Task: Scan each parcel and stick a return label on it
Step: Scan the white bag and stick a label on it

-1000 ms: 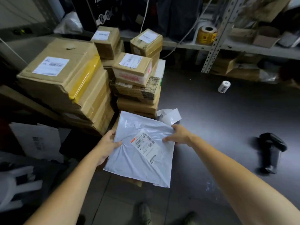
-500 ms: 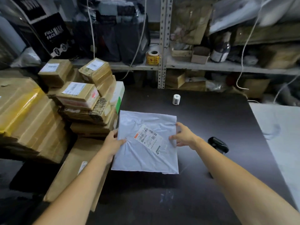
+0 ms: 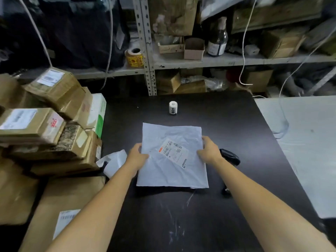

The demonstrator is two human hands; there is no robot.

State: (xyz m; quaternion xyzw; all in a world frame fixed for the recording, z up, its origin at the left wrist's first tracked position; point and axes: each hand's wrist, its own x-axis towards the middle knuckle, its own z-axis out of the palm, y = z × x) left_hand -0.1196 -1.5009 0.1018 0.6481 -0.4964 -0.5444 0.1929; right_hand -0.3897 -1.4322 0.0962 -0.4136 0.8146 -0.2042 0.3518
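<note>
Both bare arms reached forward, hands level with each other.

The left hand (image 3: pixel 136 155) lay palm down, fingers curled at the left; the right hand (image 3: pixel 209 149) mirrored it at the right, thumb pointing inward, forearms stretched from the near corners.

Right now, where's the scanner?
The black scanner lies on the dark table, just right of the grey parcel, partly hidden behind the right hand.

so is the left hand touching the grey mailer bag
Touching. The head view shows the left hand gripping the left edge of the grey mailer bag, thumb lying on top of the plastic; the right hand holds the opposite edge.
</note>
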